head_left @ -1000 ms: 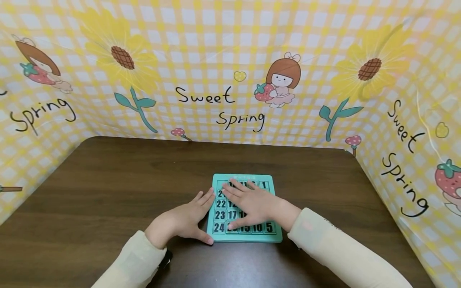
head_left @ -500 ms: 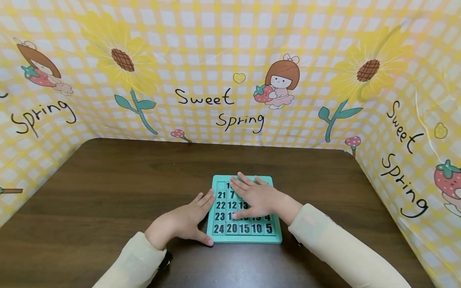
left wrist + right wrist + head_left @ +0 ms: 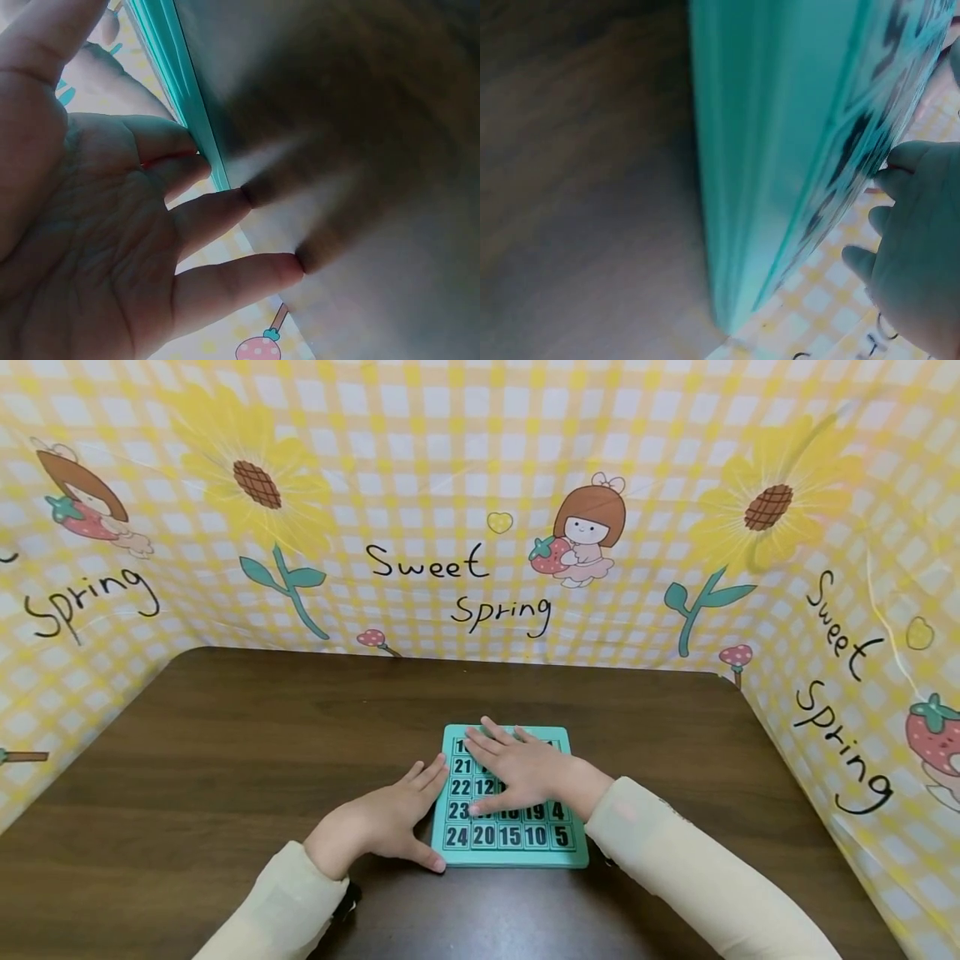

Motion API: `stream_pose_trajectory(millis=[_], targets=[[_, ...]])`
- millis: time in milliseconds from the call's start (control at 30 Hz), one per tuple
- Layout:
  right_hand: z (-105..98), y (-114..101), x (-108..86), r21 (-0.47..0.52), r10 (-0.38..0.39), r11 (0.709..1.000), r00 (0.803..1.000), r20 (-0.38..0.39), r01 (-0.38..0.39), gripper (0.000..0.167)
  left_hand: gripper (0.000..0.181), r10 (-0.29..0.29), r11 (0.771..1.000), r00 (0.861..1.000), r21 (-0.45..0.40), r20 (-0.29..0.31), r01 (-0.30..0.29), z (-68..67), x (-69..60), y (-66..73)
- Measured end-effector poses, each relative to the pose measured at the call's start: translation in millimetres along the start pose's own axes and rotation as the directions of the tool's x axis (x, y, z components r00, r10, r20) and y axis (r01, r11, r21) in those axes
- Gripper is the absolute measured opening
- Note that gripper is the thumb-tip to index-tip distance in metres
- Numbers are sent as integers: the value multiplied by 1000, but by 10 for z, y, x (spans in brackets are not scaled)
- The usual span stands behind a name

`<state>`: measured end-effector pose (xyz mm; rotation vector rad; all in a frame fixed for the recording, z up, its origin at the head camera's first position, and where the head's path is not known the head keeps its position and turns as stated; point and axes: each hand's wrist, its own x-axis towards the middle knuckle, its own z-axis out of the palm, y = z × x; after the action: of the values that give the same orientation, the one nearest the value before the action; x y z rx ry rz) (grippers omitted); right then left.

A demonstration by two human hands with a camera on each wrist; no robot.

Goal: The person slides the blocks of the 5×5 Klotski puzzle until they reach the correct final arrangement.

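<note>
Board [image 3: 513, 858], squarish, round-cornered, ridge-sided

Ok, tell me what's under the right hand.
The turquoise number board lies under the right hand. Its bottom row shows 24, 20, 15, 10, 5; several upper tiles are covered and cannot be read.

The left arm [image 3: 273, 902] slanted in from the near left, the left hand [image 3: 386, 820] with its thumb spread wide of straight fingers; the right arm [image 3: 705, 868] angled in from the near right, the right hand [image 3: 525, 772] palm down, fingers extended toward the far left
</note>
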<state>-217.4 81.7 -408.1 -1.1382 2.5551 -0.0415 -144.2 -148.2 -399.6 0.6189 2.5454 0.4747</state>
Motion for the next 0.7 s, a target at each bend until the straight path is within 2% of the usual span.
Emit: stream_pose_trajectory(millis=[133, 300, 500, 700], targets=[[-3, 145, -92, 60, 17, 998, 1000, -24, -15, 99, 121, 5, 1000, 1000, -1, -7, -5, 4, 5, -2], [-30, 279, -236, 86, 56, 995, 997, -45, -52, 97, 121, 1, 1000, 1000, -8, -20, -1, -15, -12, -10], [1, 302, -337, 87, 61, 994, 998, -14, -60, 97, 121, 12, 1000, 1000, -9, -18, -12, -33, -27, 2], [55, 267, -326, 62, 61, 996, 998, -17, -60, 98, 121, 5, 1000, 1000, -19, -20, -6, -5, -22, 14]])
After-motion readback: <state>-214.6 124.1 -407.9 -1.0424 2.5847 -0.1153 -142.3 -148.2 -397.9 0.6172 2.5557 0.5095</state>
